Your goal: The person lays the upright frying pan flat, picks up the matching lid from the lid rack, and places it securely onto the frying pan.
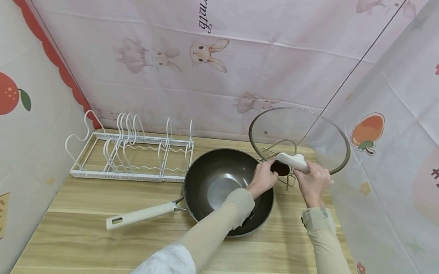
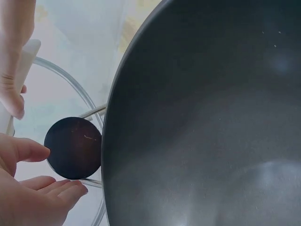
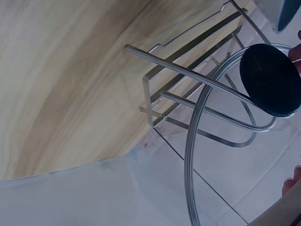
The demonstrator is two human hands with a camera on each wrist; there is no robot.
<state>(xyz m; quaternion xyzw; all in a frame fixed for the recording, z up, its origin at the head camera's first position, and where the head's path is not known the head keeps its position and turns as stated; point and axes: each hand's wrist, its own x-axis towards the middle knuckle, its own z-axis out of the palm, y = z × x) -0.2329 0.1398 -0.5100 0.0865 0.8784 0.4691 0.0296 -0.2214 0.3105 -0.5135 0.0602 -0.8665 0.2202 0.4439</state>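
Observation:
A large glass lid (image 1: 300,134) stands tilted at a gold wire rack (image 1: 289,182), right of the dark wok (image 1: 221,188). My right hand (image 1: 313,181) grips a white handle (image 1: 293,161) in front of the glass. With thumb and fingertips, my left hand (image 1: 264,179) holds the edge of a dark round disc (image 1: 280,168). The left wrist view shows the disc (image 2: 74,148) beside the wok's rim, with the left hand (image 2: 37,188) at its lower left edge. Whether disc and handle belong to one lid I cannot tell.
A white wire rack (image 1: 132,176) stands at the back left of the wooden table (image 1: 82,238). The wok's light handle (image 1: 141,215) points to the lower left. Printed cloth walls (image 1: 150,89) close off the back and sides.

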